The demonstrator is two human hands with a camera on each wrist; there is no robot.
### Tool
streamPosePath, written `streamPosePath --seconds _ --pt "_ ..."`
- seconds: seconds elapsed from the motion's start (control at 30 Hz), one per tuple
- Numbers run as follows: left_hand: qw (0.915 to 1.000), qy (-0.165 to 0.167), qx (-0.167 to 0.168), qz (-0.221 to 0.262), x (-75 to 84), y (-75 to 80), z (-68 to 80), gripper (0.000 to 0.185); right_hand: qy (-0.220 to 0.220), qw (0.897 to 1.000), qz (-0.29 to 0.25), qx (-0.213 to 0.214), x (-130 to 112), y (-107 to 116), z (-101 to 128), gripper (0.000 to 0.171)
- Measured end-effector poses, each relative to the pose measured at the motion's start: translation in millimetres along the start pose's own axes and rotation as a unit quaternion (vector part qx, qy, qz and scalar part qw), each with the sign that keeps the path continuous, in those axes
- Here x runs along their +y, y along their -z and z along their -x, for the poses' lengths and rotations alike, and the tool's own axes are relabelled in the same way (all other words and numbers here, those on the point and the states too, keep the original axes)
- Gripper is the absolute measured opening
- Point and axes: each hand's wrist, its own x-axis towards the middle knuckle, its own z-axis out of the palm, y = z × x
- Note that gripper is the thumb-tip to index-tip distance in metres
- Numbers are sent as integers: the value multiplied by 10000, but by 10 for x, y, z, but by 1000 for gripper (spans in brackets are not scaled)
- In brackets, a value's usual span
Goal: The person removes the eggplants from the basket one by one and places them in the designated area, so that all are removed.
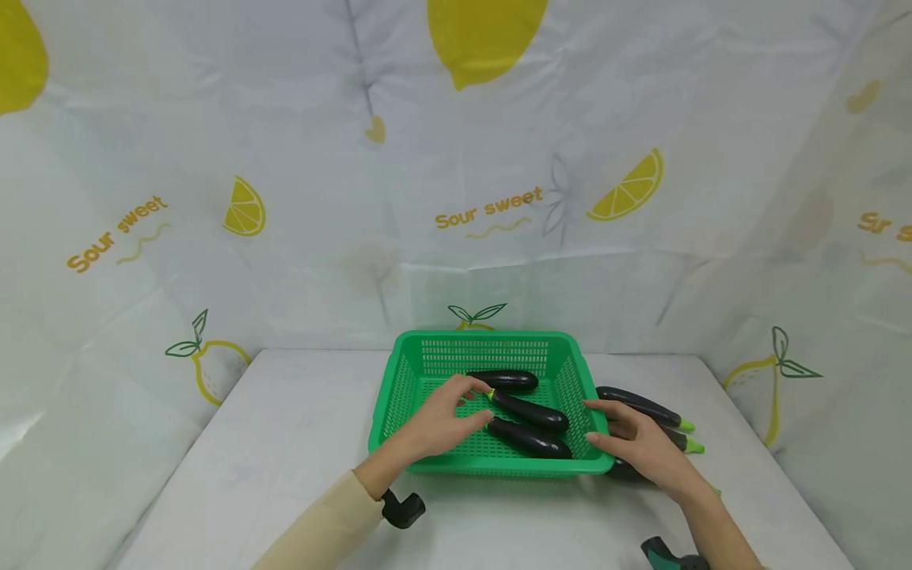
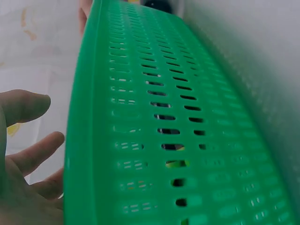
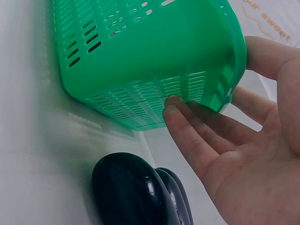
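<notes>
A green plastic basket [image 1: 492, 465] stands on the white table with three dark eggplants [image 1: 530, 410] lying inside it. My left hand [image 1: 445, 419] is over the basket's left part, thumb and fingers spread apart beside the green stem ends; nothing sits between them. In the left wrist view, the basket wall [image 2: 140, 108] hides part of that hand. My right hand [image 1: 644, 443] grips the basket's right rim, the thumb inside and the fingers against the outer wall, as the right wrist view shows. Under that hand lie more eggplants [image 3: 131, 192], partly hidden by it.
To the right of the basket, three eggplants [image 1: 641, 405] rest on the table [image 1: 285, 475], green ends pointing right. A white sheet [image 1: 321, 261] printed with lemons hangs behind the table and along its sides.
</notes>
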Motion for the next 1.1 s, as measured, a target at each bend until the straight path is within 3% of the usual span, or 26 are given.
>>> streamPosePath --seconds 0.3,0.63,0.83,1.1 --pt "9980 300 -507 -248 8 -191 -186 43 -76 9999 38 54 14 0 -2 62" --pt "9899 654 -1062 -672 -82 -350 -345 45 104 9999 6 13 4 0 2 61" --pt "9831 752 -1235 -1123 -124 -421 -414 45 188 9998 58 17 -4 -4 -6 61" --pt "9669 925 -1599 -1763 -135 -512 -481 44 134 9999 37 26 7 0 1 63"
